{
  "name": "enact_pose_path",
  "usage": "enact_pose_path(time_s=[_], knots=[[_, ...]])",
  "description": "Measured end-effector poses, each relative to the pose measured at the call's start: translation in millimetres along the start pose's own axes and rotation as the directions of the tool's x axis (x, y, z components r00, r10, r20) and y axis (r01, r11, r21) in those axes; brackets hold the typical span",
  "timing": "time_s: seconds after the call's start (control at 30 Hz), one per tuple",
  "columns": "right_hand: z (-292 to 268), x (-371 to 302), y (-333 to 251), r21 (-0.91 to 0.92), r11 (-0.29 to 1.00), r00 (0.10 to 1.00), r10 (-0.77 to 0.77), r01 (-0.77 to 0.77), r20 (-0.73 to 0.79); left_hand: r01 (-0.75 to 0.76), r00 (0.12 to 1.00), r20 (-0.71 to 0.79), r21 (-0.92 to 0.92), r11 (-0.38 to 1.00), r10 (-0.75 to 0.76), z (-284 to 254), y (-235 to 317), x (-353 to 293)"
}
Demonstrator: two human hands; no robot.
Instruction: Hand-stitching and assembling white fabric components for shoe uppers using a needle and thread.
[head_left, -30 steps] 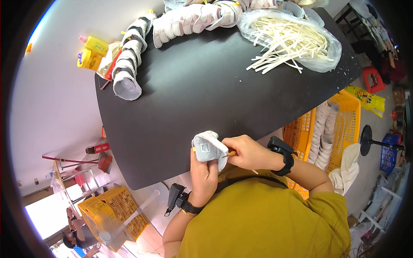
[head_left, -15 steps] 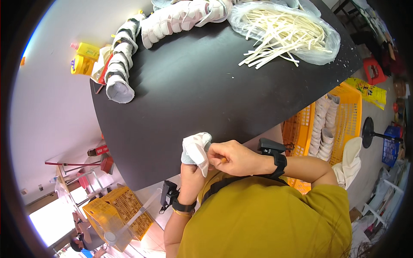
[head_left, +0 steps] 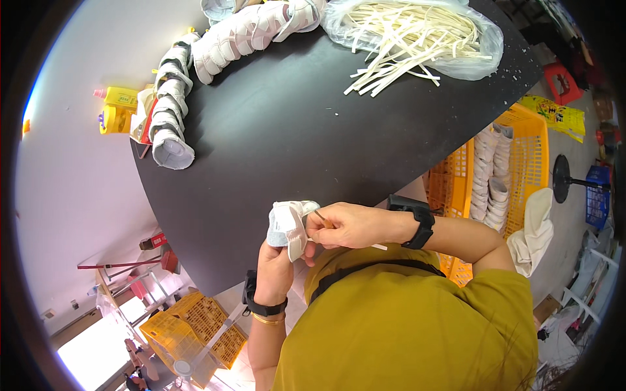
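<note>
Dark counter [head_left: 261,143] spread wide across the middle of the scene. Just over its near edge, gripped from below in the left hand [head_left: 274,274], fingers partly hidden: a white shoe upper [head_left: 283,221], held up off the surface. Clasped in the curled right hand [head_left: 349,225]: a slim tool [head_left: 327,223] with a brownish handle, slanted beside the right side of the upper; impossible to tell whether also pinching its edge. Poking out below that hand: the end of a pale strip [head_left: 379,246].

Just changed: upper turned from pale lining and label facing up to white outer side in view, with more of the tool showing now than half a second ago. Probably meaning, for the work, an outer edge brought round to the tool.

Farther out, to the left, a nested row of black-and-white uppers [head_left: 169,117]; at the far side, a pinkish-white row [head_left: 241,42]; to the far right, a clear bag [head_left: 490,62] of loose pale strips [head_left: 417,32]. Beyond the right edge, a yellow crate [head_left: 536,150] with stacked uppers [head_left: 481,169], and a white cloth [head_left: 531,228] just beside.
</note>
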State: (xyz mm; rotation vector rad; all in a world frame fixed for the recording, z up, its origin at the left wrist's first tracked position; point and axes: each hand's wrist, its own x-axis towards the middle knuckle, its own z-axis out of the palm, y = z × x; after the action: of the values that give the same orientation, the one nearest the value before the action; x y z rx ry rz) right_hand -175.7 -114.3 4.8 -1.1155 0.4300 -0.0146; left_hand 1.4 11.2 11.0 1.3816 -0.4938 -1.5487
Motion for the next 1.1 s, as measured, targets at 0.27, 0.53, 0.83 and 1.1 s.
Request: enact_pose_path(time_s=[0.27,0.53,0.83,1.1], knots=[[1,1,1,0.189,0.982,0.999,0.032,-0.029,-0.010,-0.037,0.996,-0.084,-0.185,0.982,0.022,30,16,-8],[4,3,-8,-0.136,0.982,0.950,-0.161,0.128,-0.266,-0.246,0.922,-0.225,0.285,0.926,0.314,22,0,-19],[4,-14,-12,-0.567,0.768,0.671,-0.590,0.297,-0.449,-0.241,0.910,-0.349,-0.012,0.970,0.222,8,2,-18],[40,6,13,-0.634,0.730,0.724,-0.580,0.257,-0.374,-0.179,0.952,-0.277,-0.148,0.973,0.133,-1,0,-18]])
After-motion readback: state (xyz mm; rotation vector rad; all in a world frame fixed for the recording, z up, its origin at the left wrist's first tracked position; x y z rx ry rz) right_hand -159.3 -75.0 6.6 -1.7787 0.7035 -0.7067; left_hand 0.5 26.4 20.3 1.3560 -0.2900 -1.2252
